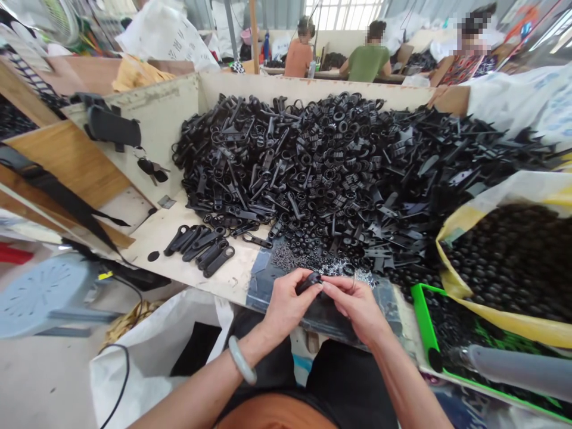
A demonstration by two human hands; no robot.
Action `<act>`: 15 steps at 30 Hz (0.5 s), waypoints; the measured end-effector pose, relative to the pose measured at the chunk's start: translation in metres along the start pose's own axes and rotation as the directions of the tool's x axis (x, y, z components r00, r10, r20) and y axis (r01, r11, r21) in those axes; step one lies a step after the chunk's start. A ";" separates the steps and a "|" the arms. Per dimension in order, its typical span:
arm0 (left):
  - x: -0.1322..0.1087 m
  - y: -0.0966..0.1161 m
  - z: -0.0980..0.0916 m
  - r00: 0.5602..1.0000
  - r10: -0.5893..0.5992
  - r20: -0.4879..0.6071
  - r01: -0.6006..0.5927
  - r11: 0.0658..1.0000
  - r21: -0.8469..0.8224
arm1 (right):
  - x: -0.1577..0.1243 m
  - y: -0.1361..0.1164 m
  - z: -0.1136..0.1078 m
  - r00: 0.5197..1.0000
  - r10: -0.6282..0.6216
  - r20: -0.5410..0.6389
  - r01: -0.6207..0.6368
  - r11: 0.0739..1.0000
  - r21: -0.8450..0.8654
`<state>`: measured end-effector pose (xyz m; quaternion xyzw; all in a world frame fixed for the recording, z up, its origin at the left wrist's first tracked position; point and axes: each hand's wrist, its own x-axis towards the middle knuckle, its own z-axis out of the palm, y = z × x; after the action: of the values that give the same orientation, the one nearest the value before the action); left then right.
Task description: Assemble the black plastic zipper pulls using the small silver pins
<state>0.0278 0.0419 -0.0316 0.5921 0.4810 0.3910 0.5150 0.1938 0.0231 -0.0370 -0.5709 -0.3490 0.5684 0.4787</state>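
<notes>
Over the front edge of the bench, my left hand (290, 298) is closed around a small black plastic part (309, 282), rounded at its top. My right hand (351, 298) meets it from the right, thumb and forefinger pinched at the part's end; whether a smaller piece sits in that pinch is hidden. Just beyond my hands lie tiny metal pieces (290, 257) and small silvery pins (348, 273) on a dark mat (263, 280). To the left, several long black handle-shaped parts (199, 247) lie in a row on the pale board.
A large heap of black plastic parts (304, 161) fills the walled bench. On the right are a yellow-edged bag (456, 280) of black beads, a green tray (422, 316) and a grey cylinder (513, 363). A blue-grey stool (40, 292) stands left. Several people sit at the back.
</notes>
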 end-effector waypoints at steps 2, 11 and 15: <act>0.001 -0.002 0.000 1.000 -0.009 -0.003 0.009 1.000 0.009 | 0.001 0.001 0.000 1.000 -0.001 -0.001 0.001 1.000 -0.003; 0.009 -0.013 0.005 0.993 -0.115 -0.013 0.113 0.989 -0.091 | 0.004 0.004 0.003 0.999 -0.006 -0.037 0.006 1.000 0.002; 0.010 -0.003 0.003 0.983 -0.181 -0.027 0.176 0.975 -0.135 | 0.004 0.004 0.002 0.999 -0.013 -0.045 0.013 1.000 0.010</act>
<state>0.0324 0.0514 -0.0356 0.5033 0.5153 0.3856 0.5767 0.1913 0.0259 -0.0420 -0.5788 -0.3387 0.5541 0.4932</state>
